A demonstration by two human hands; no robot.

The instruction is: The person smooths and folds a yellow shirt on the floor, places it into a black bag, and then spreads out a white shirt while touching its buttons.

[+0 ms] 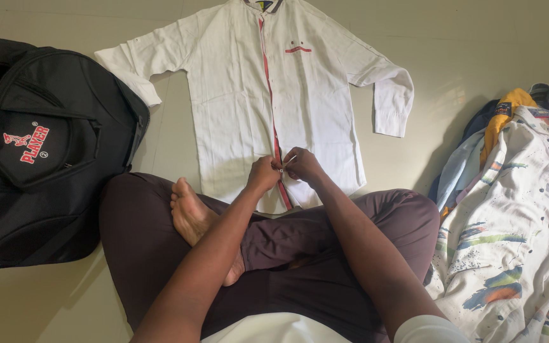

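We are buttoning the white shirt spread flat on the floor, just beyond our crossed legs.
Left hand and right hand are pinching its red-edged placket low down; next, we judge, comes careful button-to-hole alignment.

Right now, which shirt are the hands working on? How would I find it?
Look at the floor ahead of the crossed legs. The white shirt lies flat there, sleeves spread, both hands pinching its red front strip. Unlike the paint-splashed shirt piled right, it is plain.

Black backpack, heaped printed shirts
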